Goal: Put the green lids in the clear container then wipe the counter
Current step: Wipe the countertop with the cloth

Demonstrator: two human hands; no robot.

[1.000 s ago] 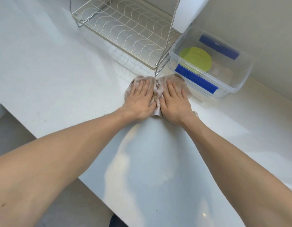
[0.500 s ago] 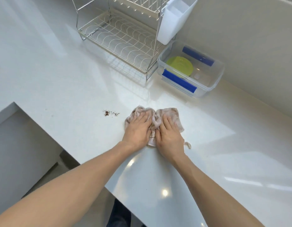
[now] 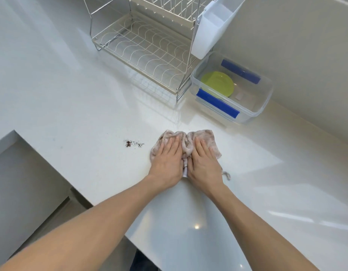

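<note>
A crumpled pinkish cloth (image 3: 208, 138) lies on the white counter (image 3: 71, 106). My left hand (image 3: 166, 163) and my right hand (image 3: 203, 165) press flat on it side by side, fingers pointing away from me. A small patch of dark crumbs (image 3: 133, 143) sits on the counter just left of the cloth. At the back right stands the clear container (image 3: 264, 106) with blue clips. A green lid (image 3: 218, 84) lies inside it, at its left end.
A wire dish rack (image 3: 145, 45) stands at the back, with a white plastic caddy (image 3: 214, 28) hung on its right side above the container. The counter's front edge (image 3: 102, 202) steps back at the left. A wall runs along the right.
Both hands have pulled the cloth back toward me, away from the rack and container. The crumbs have come into view at the cloth's left.
</note>
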